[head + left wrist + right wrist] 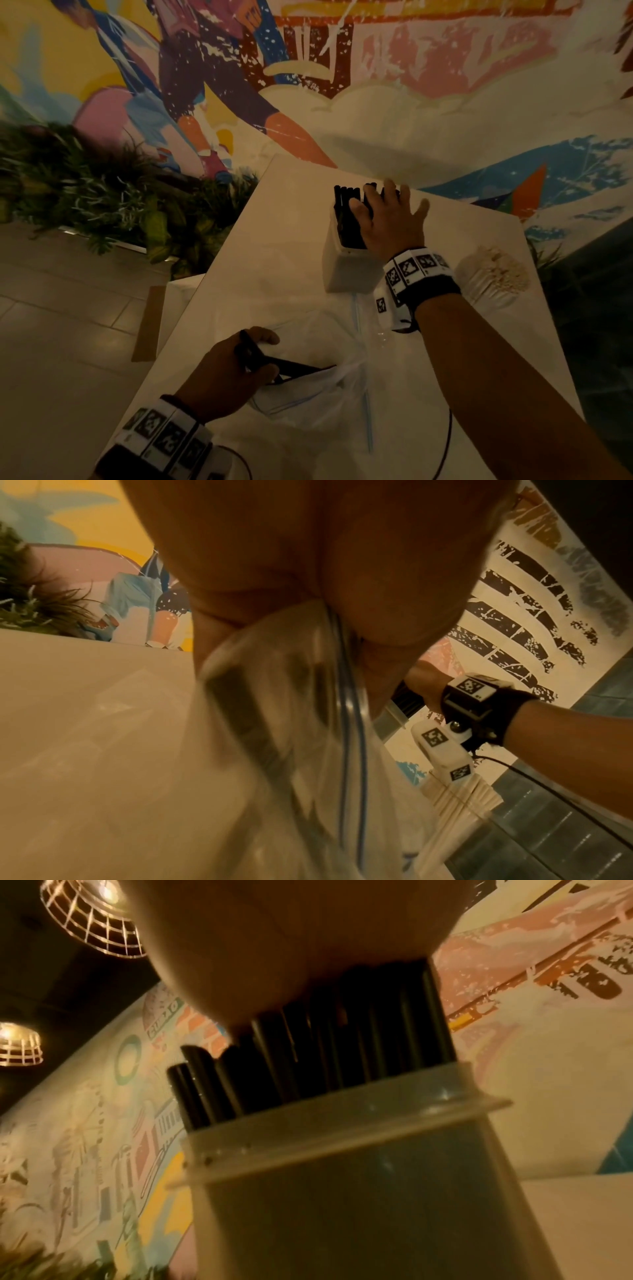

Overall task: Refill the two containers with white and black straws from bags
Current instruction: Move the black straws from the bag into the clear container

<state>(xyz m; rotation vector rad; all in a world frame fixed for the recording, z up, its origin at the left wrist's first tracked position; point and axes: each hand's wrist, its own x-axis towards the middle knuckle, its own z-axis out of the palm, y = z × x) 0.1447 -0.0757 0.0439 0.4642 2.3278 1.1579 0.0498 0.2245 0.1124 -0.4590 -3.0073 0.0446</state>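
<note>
On the white table (274, 246) stands a pale square container (346, 270) packed with black straws (346, 212). My right hand (387, 209) lies flat on the straw tops with fingers spread; the right wrist view shows the palm (291, 947) pressing on the straws (308, 1056) above the container rim (342, 1137). Nearer me, my left hand (253, 356) grips a few black straws (298, 368) at the mouth of a clear zip bag (325, 394). The bag (274, 723) is bunched in that hand. A second container of white straws (496, 274) stands at the right.
Green plants (85, 192) line the floor left of the table, under a painted mural wall. A thin black cable (445, 445) runs over the table near my right forearm. The table's left edge is close to my left hand.
</note>
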